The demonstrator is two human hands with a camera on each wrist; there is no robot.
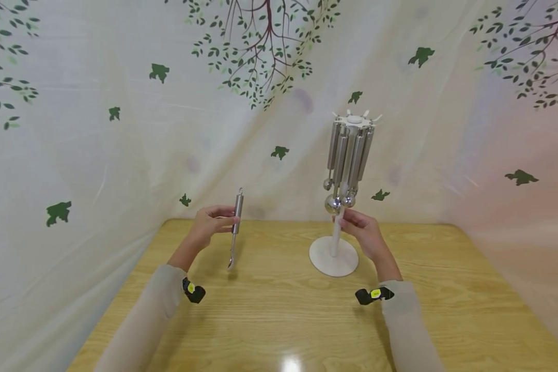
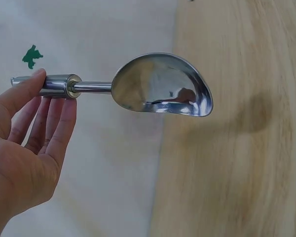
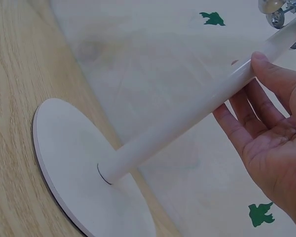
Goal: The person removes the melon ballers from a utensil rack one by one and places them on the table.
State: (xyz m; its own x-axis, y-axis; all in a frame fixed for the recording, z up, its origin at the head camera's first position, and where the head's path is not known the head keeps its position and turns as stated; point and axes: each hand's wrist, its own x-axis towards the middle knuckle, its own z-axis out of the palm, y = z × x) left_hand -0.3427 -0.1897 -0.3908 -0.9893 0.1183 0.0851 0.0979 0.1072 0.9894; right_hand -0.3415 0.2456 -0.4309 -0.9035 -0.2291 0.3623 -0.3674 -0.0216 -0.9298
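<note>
Main risk I'm seeing: the scoop [image 1: 235, 229] slipping. The left hand [image 1: 207, 225] is pinching its smooth metal handle [image 2: 58, 86] between thumb and fingers, so a loosened pinch or a bump could be sending it swivelling or dropping onto the table [image 1: 279, 305]. Second risk: the white stand [image 1: 336, 243] is carrying its metal utensils [image 1: 349, 155] high over a round base [image 3: 69, 163], so a sideways pull on the pole [image 3: 177, 131] could be tipping it or setting them clashing. My right hand [image 1: 367, 235] is gripping that pole just under the hanging ball ends [image 1: 332, 204]; sliding upward would be knocking them. I'm not able to tell how firmly either hand is squeezing.

Position: the scoop's handle is sitting in the left fingers, top end poking above them, bowl [image 2: 163, 84] hanging below, clear of the hand and apparently off the table. It's hanging left of the stand, well apart.
</note>
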